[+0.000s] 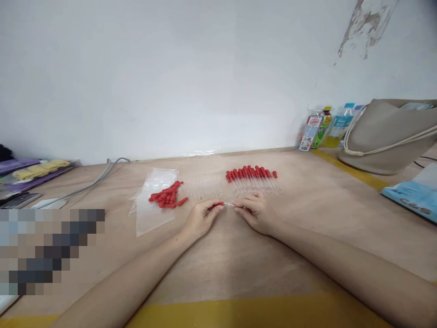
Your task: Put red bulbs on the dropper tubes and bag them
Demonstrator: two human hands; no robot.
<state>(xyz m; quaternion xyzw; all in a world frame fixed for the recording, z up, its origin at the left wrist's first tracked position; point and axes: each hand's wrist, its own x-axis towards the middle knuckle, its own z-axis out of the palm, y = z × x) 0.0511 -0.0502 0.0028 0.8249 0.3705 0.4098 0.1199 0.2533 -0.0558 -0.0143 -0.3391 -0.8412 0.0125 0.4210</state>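
Between finger and thumb, my left hand pinches a red rubber bulb, mostly covered by the fingers. A thin clear glass tube runs from the bulb to my right hand, whose fingertips are closed on it. Whether the tube sits fully inside the bulb is hidden. Left of my hands, a heap of loose red rubber bulbs lies on clear plastic bags. Beyond my hands lie a row of bare glass tubes and, farther right, a row of droppers with red bulbs.
The wooden table meets a white wall behind. A grey cable and a phone lie at left. At back right stand a carton, several bottles and a beige bag. A blue packet lies at right.
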